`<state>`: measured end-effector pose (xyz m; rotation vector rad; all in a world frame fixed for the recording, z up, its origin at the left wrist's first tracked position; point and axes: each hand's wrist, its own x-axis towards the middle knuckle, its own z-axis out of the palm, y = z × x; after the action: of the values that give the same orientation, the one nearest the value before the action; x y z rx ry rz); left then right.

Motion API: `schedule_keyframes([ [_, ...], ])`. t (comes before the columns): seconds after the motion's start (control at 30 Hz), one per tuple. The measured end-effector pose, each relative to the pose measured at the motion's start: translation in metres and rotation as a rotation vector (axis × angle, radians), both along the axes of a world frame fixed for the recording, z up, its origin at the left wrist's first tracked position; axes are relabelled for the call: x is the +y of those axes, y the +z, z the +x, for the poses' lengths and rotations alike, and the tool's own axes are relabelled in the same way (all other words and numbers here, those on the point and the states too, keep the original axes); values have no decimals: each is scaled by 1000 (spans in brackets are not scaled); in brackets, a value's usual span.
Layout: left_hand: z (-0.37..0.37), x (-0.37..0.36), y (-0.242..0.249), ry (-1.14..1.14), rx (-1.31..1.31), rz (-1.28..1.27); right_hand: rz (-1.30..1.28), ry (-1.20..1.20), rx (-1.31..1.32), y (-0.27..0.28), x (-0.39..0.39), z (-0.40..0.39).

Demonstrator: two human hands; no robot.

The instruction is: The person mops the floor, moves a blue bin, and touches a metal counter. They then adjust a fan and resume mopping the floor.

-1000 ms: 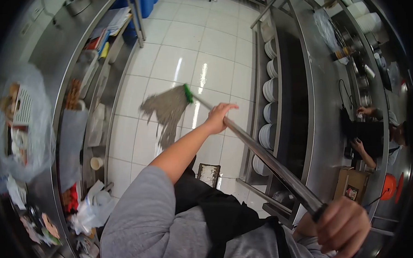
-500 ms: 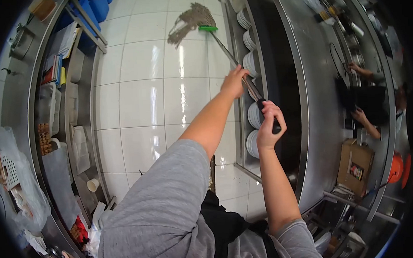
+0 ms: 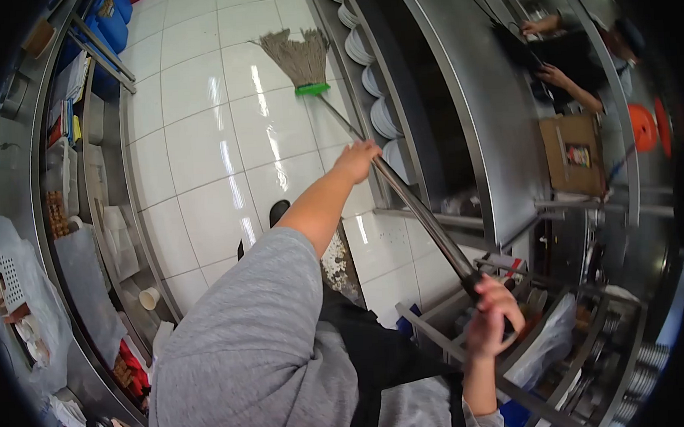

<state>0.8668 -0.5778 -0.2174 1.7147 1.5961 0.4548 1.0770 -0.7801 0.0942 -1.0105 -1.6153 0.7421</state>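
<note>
A string mop (image 3: pixel 426 214) with a metal pole, a green clamp and grey-beige strands slants across the view. Its strands lie fanned out on the white tiled floor (image 3: pixel 202 155), pointing away from me. My left hand (image 3: pixel 357 162) is closed round the middle of the pole, beside the shelf of stacked plates (image 3: pixel 384 118). Down at the right, near my body, my right hand (image 3: pixel 497 313) is wrapped round the black grip at the pole's top end. That hand is slightly blurred, and the very end of the grip is partly hidden by the fingers.
Steel counters with shelves flank the floor. Boxes, folders and a white cup (image 3: pixel 149 299) fill the left shelf (image 3: pixel 132 223). A rack (image 3: pixel 439 339) stands at lower right. Across the right counter (image 3: pixel 458 79), another person (image 3: pixel 572 70) is at work beside a cardboard box (image 3: pixel 572 156).
My right hand has swung right and down toward my body with the grip. The mop head has come nearer, its strands now fanned away from me. The view has turned and shifted.
</note>
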Motion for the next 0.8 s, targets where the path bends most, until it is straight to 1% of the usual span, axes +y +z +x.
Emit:
schedule_keyframes([
  [0.03, 23, -26, -2, -91, -81, 60, -20, -51, 3, 22, -29, 17],
  [0.07, 43, -52, 1, -183, -158, 122, -31, -54, 10, 43, -56, 38],
  [0.13, 77, -109, 25, -302, -278, 173, -63, -82, -22, 87, -108, 69],
  [0.23, 137, -177, 12, -383, -300, 184, -102, -122, -78, 149, -178, 98],
  [0.3, 163, -212, 18, -501, -310, 102, -127, -33, -112, 188, -212, 111],
  [0.37, 185, -241, 39, -648, -411, 154, -129, -40, -113, 231, -238, 115],
  [0.4, 194, -254, 58, -714, -430, 178, -153, 10, -67, 259, -251, 132],
  [0.43, 201, -265, 80, -721, -431, 184, -177, 59, -21, 286, -263, 146],
  [0.47, 208, -273, 104, -714, -456, 208, -68, 14, -49, 304, -268, 127],
  [0.5, 208, -278, 126, -707, -480, 230, 40, -32, -76, 320, -272, 105],
  [0.57, 198, -277, 165, -688, -528, 257, 134, 39, -3, 347, -285, 97],
  [0.6, 192, -272, 175, -664, -576, 279, 122, 145, 90, 351, -283, 92],
  [0.63, 187, -265, 178, -665, -571, 276, 111, 251, 184, 357, -280, 88],
  [0.67, 180, -254, 180, -613, -580, 381, 179, 184, 73, 374, -297, 99],
  [0.7, 172, -240, 180, -560, -588, 484, 177, 183, 81, 366, -287, 104],
  [0.77, 147, -206, 166, -481, -565, 592, 377, 366, 283, 341, -254, 108],
  [0.8, 132, -186, 154, -427, -551, 625, 162, 307, 27, 332, -233, 84],
])
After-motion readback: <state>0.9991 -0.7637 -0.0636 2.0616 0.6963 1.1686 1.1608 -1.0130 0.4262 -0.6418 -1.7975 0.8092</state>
